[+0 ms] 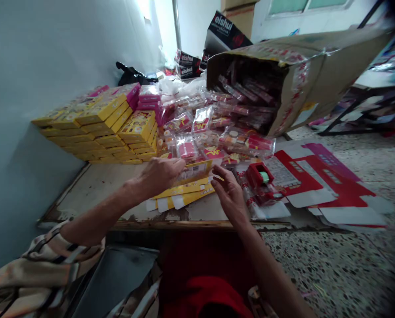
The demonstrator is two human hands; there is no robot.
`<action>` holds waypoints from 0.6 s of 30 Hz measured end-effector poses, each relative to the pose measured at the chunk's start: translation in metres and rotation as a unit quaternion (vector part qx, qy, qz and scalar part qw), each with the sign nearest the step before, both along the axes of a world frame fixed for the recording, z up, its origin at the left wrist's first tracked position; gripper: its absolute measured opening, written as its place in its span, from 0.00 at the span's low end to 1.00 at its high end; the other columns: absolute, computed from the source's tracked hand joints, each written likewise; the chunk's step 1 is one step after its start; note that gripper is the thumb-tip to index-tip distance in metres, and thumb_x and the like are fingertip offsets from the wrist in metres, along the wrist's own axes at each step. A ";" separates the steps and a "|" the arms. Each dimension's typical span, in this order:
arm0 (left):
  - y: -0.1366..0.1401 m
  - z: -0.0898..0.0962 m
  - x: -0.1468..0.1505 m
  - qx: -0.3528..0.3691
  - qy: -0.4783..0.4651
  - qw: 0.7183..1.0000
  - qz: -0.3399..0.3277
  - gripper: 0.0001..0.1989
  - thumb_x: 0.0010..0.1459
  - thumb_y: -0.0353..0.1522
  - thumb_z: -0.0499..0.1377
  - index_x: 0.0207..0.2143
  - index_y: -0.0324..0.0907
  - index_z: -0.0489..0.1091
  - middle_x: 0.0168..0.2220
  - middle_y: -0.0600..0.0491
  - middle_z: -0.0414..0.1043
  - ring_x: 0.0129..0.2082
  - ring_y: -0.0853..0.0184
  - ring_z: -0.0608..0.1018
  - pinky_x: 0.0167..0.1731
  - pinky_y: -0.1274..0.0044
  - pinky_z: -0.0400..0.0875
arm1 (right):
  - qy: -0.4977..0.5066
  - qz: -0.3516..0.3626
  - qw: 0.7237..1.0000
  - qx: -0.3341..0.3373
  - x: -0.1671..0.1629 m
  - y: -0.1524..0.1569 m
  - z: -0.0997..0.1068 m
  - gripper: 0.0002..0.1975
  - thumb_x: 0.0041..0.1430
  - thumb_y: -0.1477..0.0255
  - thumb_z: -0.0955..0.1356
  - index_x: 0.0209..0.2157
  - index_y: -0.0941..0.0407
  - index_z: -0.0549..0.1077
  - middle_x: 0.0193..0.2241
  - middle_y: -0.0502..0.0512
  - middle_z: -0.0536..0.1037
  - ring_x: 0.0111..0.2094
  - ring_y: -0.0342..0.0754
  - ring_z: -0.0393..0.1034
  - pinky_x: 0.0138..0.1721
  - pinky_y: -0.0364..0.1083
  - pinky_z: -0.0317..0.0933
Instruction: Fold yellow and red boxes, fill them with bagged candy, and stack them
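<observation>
Far to the left of the red tape dispenser (255,172), the yellow box (194,171) is held above flattened yellow cartons (179,191) on the worktop (94,190). Its long axis is laid from left to right, roughly along the front edge of the worktop, with the right end pointed toward the dispenser and angled slightly upward in view; the broad printed face is turned toward the wearer. A barcode can be made out on that face, but the smaller print is too blurred to be read. On the black cartons (223,33), well beyond the dispenser, "eishui" can be read in white letters, and a yellow M-shaped mark is shown on the red clear-wrapped packs (202,126) heaped beyond and to the left of it. The box is seen as slim and oblong, bright yellow at the edges with a paler panel. Its left end is pinched by the curled fingers of the left hand (162,174), though their tips are partly hidden. The fingers of the right hand (228,187), between box and dispenser, are loosely bent and parted, the thumb kept apart; whether the box is touched by them cannot be told. Flat red cartons (343,183) are spread right of the dispenser.
</observation>
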State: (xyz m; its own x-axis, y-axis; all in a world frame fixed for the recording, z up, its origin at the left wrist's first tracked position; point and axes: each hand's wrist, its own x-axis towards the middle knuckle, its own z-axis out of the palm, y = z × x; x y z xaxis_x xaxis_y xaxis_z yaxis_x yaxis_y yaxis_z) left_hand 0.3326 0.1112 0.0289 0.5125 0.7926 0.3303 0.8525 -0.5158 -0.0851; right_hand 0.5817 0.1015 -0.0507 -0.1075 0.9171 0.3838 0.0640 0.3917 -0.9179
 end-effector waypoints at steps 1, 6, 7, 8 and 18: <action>-0.005 -0.003 0.008 -0.007 -0.026 1.000 -0.010 0.17 0.72 0.37 0.50 0.32 0.40 0.71 0.28 0.50 0.74 0.27 0.65 0.74 0.26 0.77 0.60 | -0.026 -0.029 0.999 0.038 -0.003 0.000 0.002 0.24 0.65 0.63 0.70 0.60 0.54 0.69 0.58 0.63 0.71 0.58 0.55 0.68 0.59 0.55 0.65; -0.023 -0.053 0.048 -0.054 -0.103 0.993 -0.013 0.17 0.72 0.35 0.49 0.32 0.40 0.71 0.27 0.51 0.74 0.27 0.67 0.74 0.28 0.77 0.61 | -0.106 -0.233 0.966 0.044 0.002 -0.018 -0.034 0.30 0.53 0.58 0.77 0.53 0.57 0.70 0.48 0.64 0.75 0.49 0.59 0.70 0.54 0.58 0.66; -0.026 -0.062 0.055 -0.065 -0.099 0.993 -0.021 0.16 0.72 0.34 0.49 0.33 0.41 0.71 0.29 0.51 0.74 0.28 0.66 0.75 0.28 0.77 0.62 | -0.107 -0.245 0.964 0.011 0.009 -0.024 -0.044 0.28 0.51 0.57 0.78 0.48 0.57 0.72 0.43 0.62 0.76 0.45 0.58 0.71 0.51 0.57 0.68; -0.030 -0.068 0.061 -0.080 -0.092 0.992 -0.031 0.15 0.72 0.33 0.49 0.34 0.41 0.71 0.30 0.51 0.75 0.29 0.66 0.76 0.29 0.77 0.62 | -0.112 -0.233 0.966 -0.022 0.018 -0.029 -0.052 0.25 0.49 0.56 0.78 0.43 0.56 0.73 0.39 0.60 0.77 0.41 0.57 0.71 0.47 0.56 0.69; -0.041 -0.057 0.067 -0.287 -0.064 0.946 -0.136 0.24 0.73 0.41 0.49 0.67 0.47 0.60 0.51 0.45 0.80 0.45 0.57 0.82 0.40 0.73 0.69 | -0.051 0.338 0.895 -0.286 0.065 -0.022 -0.020 0.22 0.43 0.63 0.82 0.42 0.54 0.84 0.38 0.52 0.84 0.46 0.56 0.77 0.53 0.53 0.69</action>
